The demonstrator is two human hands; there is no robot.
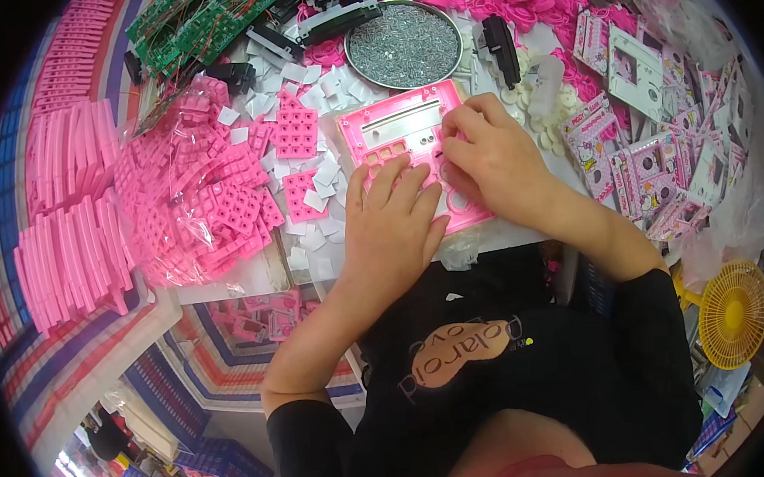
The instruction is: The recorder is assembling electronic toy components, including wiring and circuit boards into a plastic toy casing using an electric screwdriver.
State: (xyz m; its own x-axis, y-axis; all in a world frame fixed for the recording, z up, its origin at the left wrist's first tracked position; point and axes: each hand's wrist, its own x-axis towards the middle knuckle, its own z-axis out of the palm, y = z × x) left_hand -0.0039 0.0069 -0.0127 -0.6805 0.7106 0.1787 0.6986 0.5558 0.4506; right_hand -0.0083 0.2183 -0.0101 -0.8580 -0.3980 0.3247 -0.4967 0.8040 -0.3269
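Note:
A pink plastic casing (433,97) with a long window strip and several openings lies on the table in front of me. My left hand (390,229) rests across its lower left part, fingers spread over the small button openings. At the casing's right side my right hand (499,157) is bent, with thumb and fingertips drawn together against the surface. Whatever is between those fingertips is hidden. Left of the casing are pink rubber keypads (297,132) and loose white square pieces (316,190).
A round metal dish (460,48) of small screws (401,45) stands behind the casing. Green circuit boards (212,35) lie back left, a black plastic part (500,52) back right. Bagged pink keypads (235,199) and pink panels (77,257) fill the left, printed panels (649,165) the right.

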